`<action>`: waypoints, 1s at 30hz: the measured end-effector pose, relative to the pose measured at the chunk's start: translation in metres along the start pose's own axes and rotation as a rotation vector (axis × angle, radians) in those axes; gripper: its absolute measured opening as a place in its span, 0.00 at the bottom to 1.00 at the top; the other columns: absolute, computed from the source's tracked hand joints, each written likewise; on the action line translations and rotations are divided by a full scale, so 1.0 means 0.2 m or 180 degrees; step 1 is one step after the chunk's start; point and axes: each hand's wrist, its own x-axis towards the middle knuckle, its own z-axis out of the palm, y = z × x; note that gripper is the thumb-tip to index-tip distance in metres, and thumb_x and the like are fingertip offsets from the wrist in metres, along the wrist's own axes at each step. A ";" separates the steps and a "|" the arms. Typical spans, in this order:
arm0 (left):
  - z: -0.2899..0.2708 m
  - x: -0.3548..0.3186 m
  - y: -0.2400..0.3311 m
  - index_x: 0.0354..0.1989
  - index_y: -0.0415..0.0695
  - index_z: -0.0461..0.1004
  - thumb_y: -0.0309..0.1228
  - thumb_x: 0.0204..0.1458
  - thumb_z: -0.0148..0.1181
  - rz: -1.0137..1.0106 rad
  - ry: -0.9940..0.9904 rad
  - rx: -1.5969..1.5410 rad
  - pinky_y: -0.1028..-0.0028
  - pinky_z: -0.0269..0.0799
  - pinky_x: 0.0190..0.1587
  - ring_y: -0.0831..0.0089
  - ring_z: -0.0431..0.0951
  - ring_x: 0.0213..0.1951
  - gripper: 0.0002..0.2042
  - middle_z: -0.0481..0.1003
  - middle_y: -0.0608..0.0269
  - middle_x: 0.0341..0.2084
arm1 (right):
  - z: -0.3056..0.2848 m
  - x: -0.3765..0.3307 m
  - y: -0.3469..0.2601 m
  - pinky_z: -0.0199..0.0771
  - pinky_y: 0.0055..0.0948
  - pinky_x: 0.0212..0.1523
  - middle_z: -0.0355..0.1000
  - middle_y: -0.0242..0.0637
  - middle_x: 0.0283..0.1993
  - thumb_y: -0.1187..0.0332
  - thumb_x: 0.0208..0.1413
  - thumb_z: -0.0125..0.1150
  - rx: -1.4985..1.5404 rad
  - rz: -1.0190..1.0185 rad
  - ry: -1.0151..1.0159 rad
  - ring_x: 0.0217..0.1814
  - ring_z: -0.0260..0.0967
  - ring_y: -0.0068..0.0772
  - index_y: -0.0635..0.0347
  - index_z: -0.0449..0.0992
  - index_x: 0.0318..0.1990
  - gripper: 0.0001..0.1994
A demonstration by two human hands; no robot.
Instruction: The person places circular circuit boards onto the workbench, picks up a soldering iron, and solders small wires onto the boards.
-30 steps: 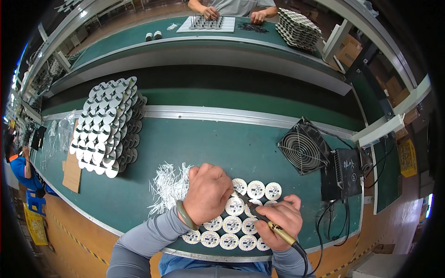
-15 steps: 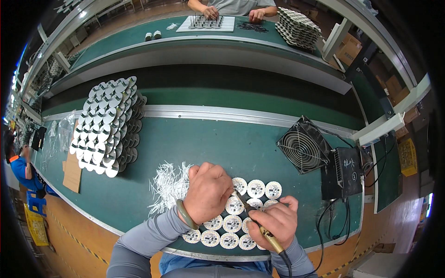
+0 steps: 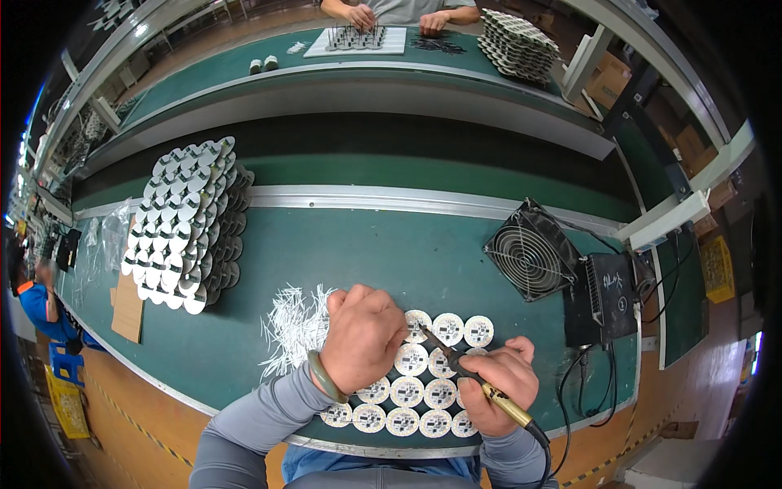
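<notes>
My right hand (image 3: 501, 381) grips a soldering iron (image 3: 508, 407) with a gold handle and black cable. Its tip points at a round white circuit board (image 3: 416, 321) in the far row of boards; whether they touch, I cannot tell. Over the left side of the same group, my left hand (image 3: 364, 338) is closed with its fingertips at that board's edge; anything pinched there is hidden. More round boards (image 3: 406, 392) lie in rows beneath and between my hands. Beside my left hand spreads a loose pile of short white wires (image 3: 293, 328).
A tall stack of silvery disc panels (image 3: 175, 224) stands at left, near cardboard (image 3: 126, 306) and clear plastic bags. On the right are a black fan (image 3: 529, 254) and a dark control box (image 3: 603, 301) with cables. Across the bench, another person's hands (image 3: 360, 16) work at a white board.
My right hand has shifted right and slightly up, and the iron lies at a flatter angle, its tip moved a little up and right. My left hand has barely moved.
</notes>
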 end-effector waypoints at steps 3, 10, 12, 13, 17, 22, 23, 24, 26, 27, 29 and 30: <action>0.00 -0.01 -0.01 0.27 0.51 0.81 0.24 0.41 0.73 -0.0001 -0.0016 0.0014 0.60 0.57 0.48 0.63 0.73 0.41 0.07 0.75 0.70 0.30 | 0.00 0.00 -0.01 0.61 0.39 0.49 0.76 0.32 0.25 0.61 0.53 0.74 -0.0023 -0.0015 -0.0027 0.27 0.73 0.32 0.57 0.83 0.40 0.12; -0.10 0.01 -0.04 0.30 0.48 0.82 0.21 0.45 0.70 0.0088 0.0170 -0.0435 0.63 0.64 0.46 0.65 0.75 0.38 0.07 0.78 0.68 0.30 | -0.01 0.00 0.00 0.61 0.40 0.50 0.77 0.32 0.26 0.60 0.53 0.74 0.0033 0.0000 0.0068 0.27 0.73 0.34 0.58 0.83 0.40 0.13; -0.16 -0.02 -0.04 0.32 0.46 0.82 0.20 0.49 0.68 0.0176 0.0321 -0.0554 0.66 0.68 0.41 0.68 0.76 0.34 0.05 0.78 0.66 0.29 | 0.00 0.00 0.00 0.62 0.41 0.51 0.78 0.32 0.27 0.62 0.53 0.74 0.0036 0.0063 0.0036 0.27 0.74 0.33 0.58 0.83 0.41 0.12; -0.17 -0.04 -0.02 0.33 0.44 0.80 0.20 0.54 0.65 -0.0604 0.0466 -0.1595 0.72 0.66 0.34 0.72 0.74 0.28 0.04 0.77 0.65 0.27 | 0.00 0.00 0.00 0.63 0.41 0.53 0.79 0.32 0.28 0.65 0.53 0.74 0.0035 0.0125 0.0001 0.28 0.75 0.33 0.58 0.83 0.42 0.12; -0.33 -0.19 -0.04 0.40 0.43 0.73 0.22 0.67 0.53 -0.1933 0.0549 -0.3239 0.83 0.54 0.19 0.84 0.64 0.19 0.04 0.75 0.65 0.24 | 0.04 -0.03 0.01 0.63 0.42 0.56 0.79 0.30 0.29 0.70 0.51 0.75 0.0412 0.0194 -0.0431 0.29 0.76 0.31 0.57 0.81 0.43 0.12; -0.39 -0.42 -0.10 0.43 0.42 0.70 0.23 0.69 0.53 -0.2237 0.1105 -0.3086 0.84 0.56 0.23 0.88 0.64 0.21 0.01 0.77 0.66 0.25 | 0.09 -0.04 -0.05 0.61 0.47 0.61 0.81 0.34 0.42 0.67 0.48 0.78 -0.0396 0.0030 -0.1201 0.41 0.78 0.36 0.50 0.79 0.47 0.18; -0.41 -0.46 -0.11 0.44 0.41 0.70 0.22 0.68 0.53 -0.2206 0.1116 -0.2924 0.84 0.58 0.23 0.89 0.65 0.21 0.01 0.79 0.65 0.27 | 0.09 -0.04 -0.05 0.61 0.48 0.61 0.81 0.35 0.44 0.66 0.48 0.77 -0.0525 -0.0032 -0.1212 0.45 0.78 0.38 0.50 0.80 0.47 0.18; -0.43 -0.50 -0.11 0.44 0.41 0.70 0.22 0.68 0.53 -0.2218 0.1168 -0.2864 0.84 0.58 0.23 0.89 0.65 0.21 0.01 0.79 0.65 0.27 | 0.08 -0.05 -0.04 0.60 0.48 0.62 0.81 0.36 0.47 0.66 0.48 0.77 -0.0661 -0.0092 -0.1219 0.48 0.78 0.39 0.50 0.80 0.47 0.18; -0.43 -0.56 -0.11 0.45 0.40 0.70 0.19 0.67 0.52 -0.2312 0.1145 -0.2502 0.84 0.61 0.24 0.90 0.66 0.22 0.03 0.80 0.64 0.28 | 0.06 -0.06 -0.03 0.61 0.48 0.61 0.81 0.37 0.50 0.66 0.47 0.77 -0.0709 -0.0055 -0.1317 0.52 0.78 0.42 0.50 0.81 0.46 0.17; -0.41 -0.60 -0.15 0.41 0.40 0.72 0.18 0.64 0.55 -0.2206 0.1190 -0.2324 0.81 0.64 0.24 0.88 0.68 0.22 0.03 0.81 0.63 0.28 | 0.05 -0.07 -0.01 0.62 0.47 0.60 0.81 0.38 0.50 0.67 0.47 0.77 -0.0653 -0.0025 -0.1304 0.52 0.78 0.42 0.50 0.80 0.46 0.18; -0.35 -0.64 -0.20 0.38 0.40 0.73 0.18 0.61 0.58 -0.1848 0.1190 -0.1530 0.77 0.65 0.24 0.82 0.70 0.22 0.03 0.81 0.61 0.28 | 0.03 -0.09 0.02 0.65 0.45 0.57 0.81 0.39 0.50 0.70 0.46 0.77 -0.0524 -0.0046 -0.1238 0.52 0.78 0.44 0.52 0.80 0.46 0.18; -0.33 -0.65 -0.21 0.35 0.39 0.75 0.18 0.58 0.61 -0.1486 0.1134 -0.0774 0.74 0.67 0.24 0.77 0.72 0.22 0.03 0.80 0.59 0.28 | 0.04 -0.09 0.03 0.65 0.45 0.57 0.81 0.39 0.50 0.70 0.46 0.77 -0.0523 -0.0066 -0.1233 0.52 0.78 0.44 0.52 0.80 0.46 0.18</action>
